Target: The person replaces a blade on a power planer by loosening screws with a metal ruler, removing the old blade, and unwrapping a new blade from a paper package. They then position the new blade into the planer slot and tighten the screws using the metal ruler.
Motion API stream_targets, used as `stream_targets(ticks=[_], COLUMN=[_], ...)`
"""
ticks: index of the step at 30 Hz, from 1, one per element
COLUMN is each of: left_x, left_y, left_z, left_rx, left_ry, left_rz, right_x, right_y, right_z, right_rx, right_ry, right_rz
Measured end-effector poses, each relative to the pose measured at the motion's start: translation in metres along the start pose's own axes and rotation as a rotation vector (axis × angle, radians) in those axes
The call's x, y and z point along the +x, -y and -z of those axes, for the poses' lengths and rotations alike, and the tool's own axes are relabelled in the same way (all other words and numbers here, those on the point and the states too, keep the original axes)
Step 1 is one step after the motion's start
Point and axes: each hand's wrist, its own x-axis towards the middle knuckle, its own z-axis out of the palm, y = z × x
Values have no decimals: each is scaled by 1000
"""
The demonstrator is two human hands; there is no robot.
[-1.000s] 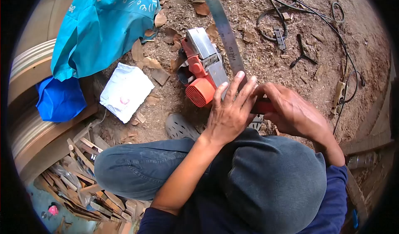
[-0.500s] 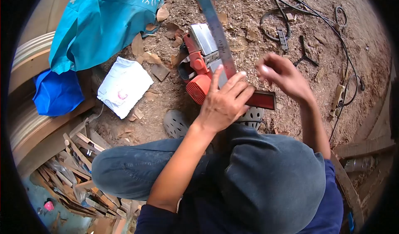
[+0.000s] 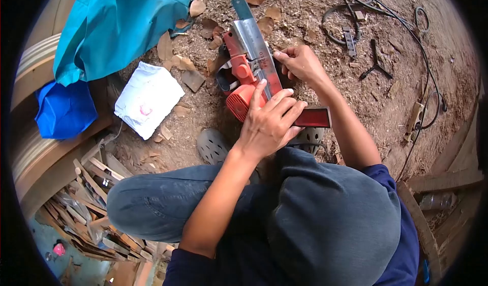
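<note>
An upturned red electric hand planer (image 3: 241, 72) lies on the ground with its metal sole facing up. Across that sole rests a try square (image 3: 265, 62), its steel blade pointing away from me and its dark red stock nearest me. My left hand (image 3: 268, 121) grips the square at the stock, index finger stretched along the planer. Beside the blade's right edge, my right hand (image 3: 301, 65) is closed in a pinch, thumb and index finger near the planer's side. Whatever those fingertips hold is too small to make out.
Wood shavings and dry leaves cover the ground. A white packet (image 3: 149, 100), a blue bag (image 3: 66, 109) and a teal cloth (image 3: 117, 26) lie left. To the right are a black cable (image 3: 427, 57) and a three-armed black piece (image 3: 376, 62). Scrap wood (image 3: 91, 204) is piled lower left.
My right hand has moved left and away from me, to the blade's edge. The square's blade has shifted down and left and now lies along the planer's sole.
</note>
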Motion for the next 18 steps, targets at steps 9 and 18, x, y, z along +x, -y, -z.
stream_targets(ticks=[9,18], left_x=[-6,-3], left_y=[1,0], left_z=[-8,-13], left_rx=[-18,-31], left_ry=[-49,-58], left_rz=[-2,14], right_x=[6,12], right_y=[-12,-20], right_z=[-12,-8], right_rx=[83,183], right_ry=[-54,-20], right_rz=[4,12])
